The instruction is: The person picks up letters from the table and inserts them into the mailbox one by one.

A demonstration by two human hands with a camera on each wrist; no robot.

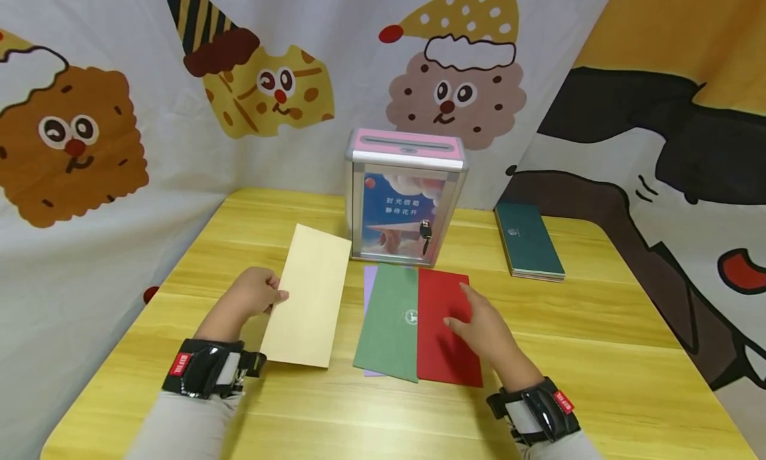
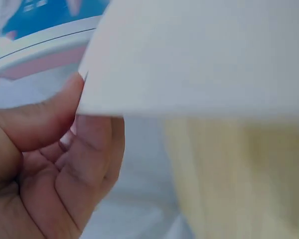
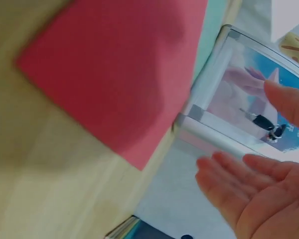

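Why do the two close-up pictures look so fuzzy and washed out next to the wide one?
Head view: sharp and evenly lit, with soft shadows under the cream envelope and a slight curve at the edges. Left wrist view: the envelope sits very near the lens, so it looks pale and blurred; only the left hand shows some detail. Right wrist view: the red envelope is smeared and soft, and the box looks hazy.

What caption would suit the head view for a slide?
Left hand pinches a cream envelope; right hand rests on a red envelope before a slotted box.
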